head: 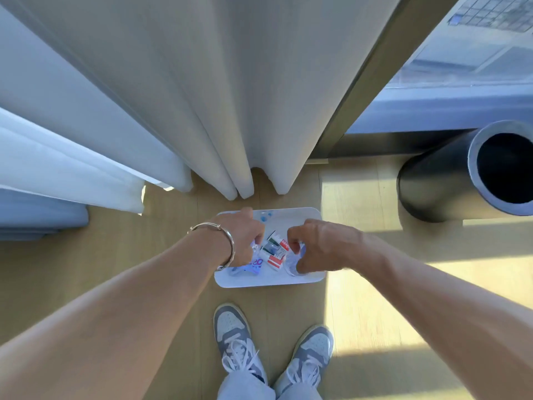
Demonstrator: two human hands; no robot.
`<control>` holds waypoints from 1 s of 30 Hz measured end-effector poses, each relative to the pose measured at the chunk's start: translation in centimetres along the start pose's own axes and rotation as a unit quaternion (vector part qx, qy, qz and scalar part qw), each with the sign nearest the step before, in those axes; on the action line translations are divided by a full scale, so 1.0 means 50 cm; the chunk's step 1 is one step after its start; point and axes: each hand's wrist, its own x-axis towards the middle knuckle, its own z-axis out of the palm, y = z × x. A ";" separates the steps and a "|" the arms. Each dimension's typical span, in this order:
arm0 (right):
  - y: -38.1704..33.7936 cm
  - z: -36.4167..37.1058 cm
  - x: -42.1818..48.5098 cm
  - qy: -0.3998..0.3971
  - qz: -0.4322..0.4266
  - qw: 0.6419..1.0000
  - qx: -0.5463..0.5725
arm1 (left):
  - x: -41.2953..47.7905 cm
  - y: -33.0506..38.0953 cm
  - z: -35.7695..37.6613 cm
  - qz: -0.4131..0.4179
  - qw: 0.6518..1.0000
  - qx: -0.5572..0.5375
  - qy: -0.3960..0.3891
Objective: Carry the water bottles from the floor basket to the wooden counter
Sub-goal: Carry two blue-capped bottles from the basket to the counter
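Two bottles are in hand, one per side, both down in the white basket (268,281) on the floor (115,269) directly below me. My left grip (245,241) has its fingers curled down onto the blue-labelled bottle (256,265), which lies flat, its long axis running back under the wrist toward me. My right grip (317,246) is curled round the clear bottle (292,265), thumb on the near side, fingers on the far side. Between them lie the red-labelled bottles (275,251), untouched, slanting across the basket, about equally near either side. I judge the lift should go straight up, clear of the basket wall. The wooden table is nowhere in view.
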 end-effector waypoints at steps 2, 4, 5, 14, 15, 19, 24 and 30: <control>-0.019 -0.069 -0.050 0.019 -0.009 1.000 -0.009 | -0.046 0.017 -0.081 0.012 1.000 0.019 0.014; -0.036 -0.136 -0.105 0.047 -0.021 0.999 -0.015 | -0.099 0.034 -0.158 0.024 0.998 0.037 0.036; -0.045 -0.170 -0.136 0.063 -0.027 0.997 -0.021 | -0.127 0.042 -0.196 0.028 0.997 0.048 0.046; -0.174 -0.562 -0.521 0.178 -0.025 0.979 -0.093 | -0.468 0.120 -0.612 0.036 0.980 0.095 0.172; -0.193 -0.605 -0.572 0.187 -0.028 0.976 -0.107 | -0.517 0.136 -0.659 0.034 0.976 0.109 0.184; -0.275 -0.747 -0.774 0.211 -0.035 0.964 -0.160 | -0.711 0.208 -0.821 0.013 0.962 0.156 0.223; -0.349 -0.875 -1.012 0.284 -0.023 0.941 -0.185 | -0.950 0.306 -0.981 -0.004 0.941 0.202 0.272; -0.415 -0.982 -1.286 0.384 0.008 0.898 -0.216 | -1.231 0.419 -1.134 -0.023 0.912 0.206 0.355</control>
